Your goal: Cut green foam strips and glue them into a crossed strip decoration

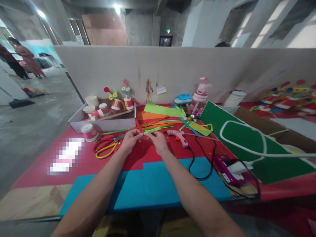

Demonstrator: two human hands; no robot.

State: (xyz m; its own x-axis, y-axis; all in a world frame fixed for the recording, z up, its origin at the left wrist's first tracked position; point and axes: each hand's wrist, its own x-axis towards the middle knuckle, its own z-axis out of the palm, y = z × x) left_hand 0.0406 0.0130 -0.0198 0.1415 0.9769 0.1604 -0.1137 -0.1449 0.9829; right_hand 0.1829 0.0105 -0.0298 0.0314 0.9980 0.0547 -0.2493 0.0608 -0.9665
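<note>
My left hand [132, 140] pinches a red paper strip [138, 126] over the middle of the red tabletop. Fingertips nearly touching it, my right hand [156, 140] pinches a light green paper strip [155, 130]; the exact spot where the two strips meet is too small to make out. Left of my hands lie yellow-handled scissors [106, 151] and a red-handled tool [101, 144]. A pink glue gun [181, 136] rests just right of my right hand, its black cord trailing toward me. Behind the hands are orange strips [158, 124] and green paper sheets [163, 110].
A white box [106, 125] at the back left holds paper cups and cup figures. A paper cup [89, 132] stands before it. To the right are a green board [237, 144], a white cable [265, 141] and a purple power strip [229, 169]. Blue sheets [148, 187] cover the front edge.
</note>
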